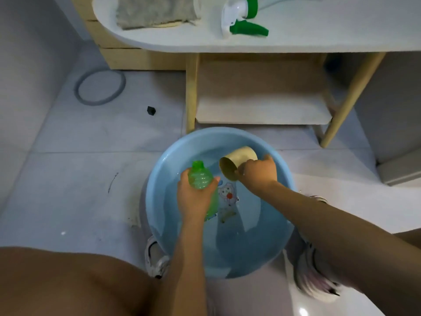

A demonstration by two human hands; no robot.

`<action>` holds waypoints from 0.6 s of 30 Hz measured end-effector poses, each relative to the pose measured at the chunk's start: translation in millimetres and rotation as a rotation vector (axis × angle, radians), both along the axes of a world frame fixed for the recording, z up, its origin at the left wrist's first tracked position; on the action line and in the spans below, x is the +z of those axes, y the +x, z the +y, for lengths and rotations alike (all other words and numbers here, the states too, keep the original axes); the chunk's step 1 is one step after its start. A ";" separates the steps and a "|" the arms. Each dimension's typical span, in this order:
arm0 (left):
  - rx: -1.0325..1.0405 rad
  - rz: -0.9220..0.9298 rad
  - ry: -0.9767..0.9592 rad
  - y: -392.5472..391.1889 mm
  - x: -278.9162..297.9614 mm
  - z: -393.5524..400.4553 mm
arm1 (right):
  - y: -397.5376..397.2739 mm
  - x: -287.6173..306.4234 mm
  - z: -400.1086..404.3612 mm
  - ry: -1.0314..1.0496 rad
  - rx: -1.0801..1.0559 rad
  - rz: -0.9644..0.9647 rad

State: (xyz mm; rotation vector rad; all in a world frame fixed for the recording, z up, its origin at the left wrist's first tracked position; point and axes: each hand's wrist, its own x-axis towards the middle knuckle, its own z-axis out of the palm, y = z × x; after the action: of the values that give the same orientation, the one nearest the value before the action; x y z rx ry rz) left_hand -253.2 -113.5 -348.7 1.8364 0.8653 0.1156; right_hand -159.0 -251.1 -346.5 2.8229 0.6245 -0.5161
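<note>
The green bottle (200,177) is clasped in the left hand (193,198), neck pointing away. The cup (240,158), gripped in the right hand (258,175), is tipped, seemingly toward that neck.

one green bottle (200,179), one beige cup (241,156) and one blue basin (157,201) were there. the left hand (193,197) and right hand (259,174) made two hands.

Pale glossy floor tiles (68,179) are laid all over; at the far side a rounded white tabletop (296,39) is propped on wooden legs (191,92), shelf (262,110) tucked underneath.
</note>
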 end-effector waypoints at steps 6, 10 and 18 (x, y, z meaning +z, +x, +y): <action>0.051 0.028 0.025 -8.9 -25.0 1.1 | -6.8 -22.9 1.5 -0.178 0.230 -0.071; 0.091 0.011 0.047 -12.9 -31.2 2.9 | -18.2 -32.7 4.9 -0.198 0.332 -0.010; 0.156 -0.017 0.047 -16.6 -37.7 1.2 | -10.5 -25.5 0.3 0.030 -0.055 0.220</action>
State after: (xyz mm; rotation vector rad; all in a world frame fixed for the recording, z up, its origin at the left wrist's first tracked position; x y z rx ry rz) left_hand -269.7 -112.3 -386.4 1.8077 1.0009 0.2510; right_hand -169.5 -250.8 -372.0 2.8407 0.5982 -0.8424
